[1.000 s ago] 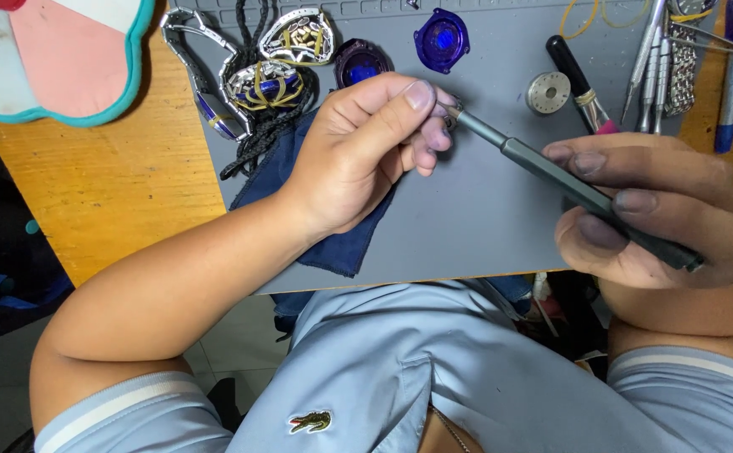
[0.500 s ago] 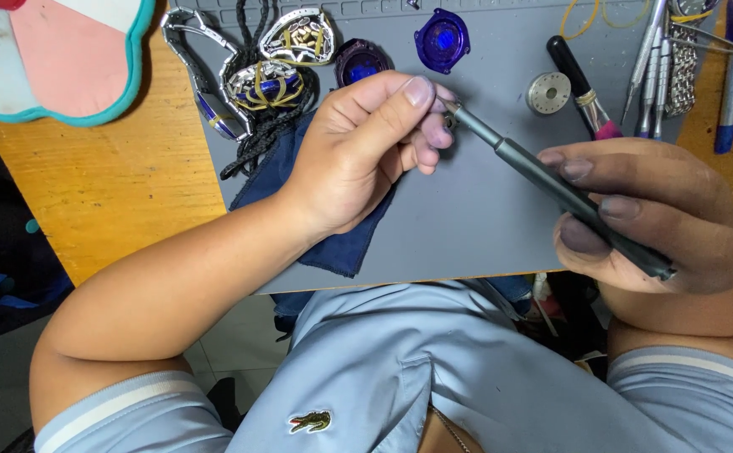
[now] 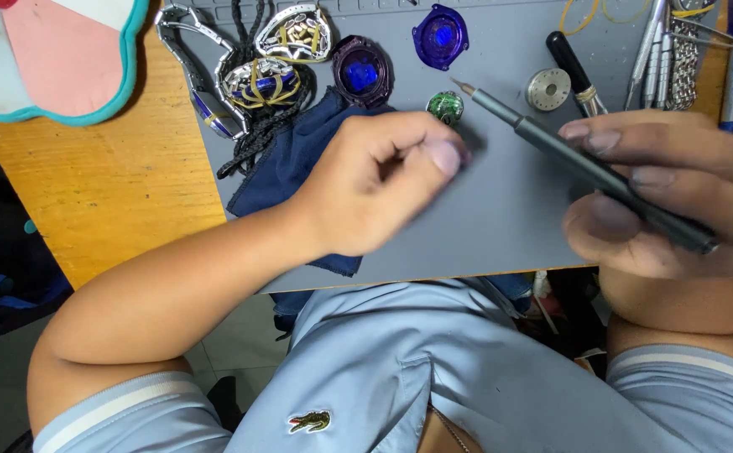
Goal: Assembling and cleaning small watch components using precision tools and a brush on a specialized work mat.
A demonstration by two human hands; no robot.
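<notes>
My right hand point(image 3: 668, 197) has its grip closed around a slim grey screwdriver point(image 3: 584, 168), fingers wrapped along the shaft, the tip pointing up and away to the left, free of everything. My left hand point(image 3: 383, 180) is loosely curled, thumb against the fingers; it is blurred, and I cannot tell whether anything small is pinched in that grip. It hovers over the grey mat point(image 3: 500, 226) on the surface, partly above a dark blue cloth point(image 3: 286, 164).

Just beyond my left fingertips, and just left of the screwdriver tip, lies a small round green part point(image 3: 445, 106). Further out from it sit two round purple pieces with blue centres point(image 3: 440, 35), and to their left some metal pieces wound with cord point(image 3: 257, 80). A small silver disc point(image 3: 548, 89) lies just beyond my right fingers.

To work well here, I judge I should steady the small part with my left fingertips first, bring the tip down straight, and keep my right wrist resting low so the point does not skid.
</notes>
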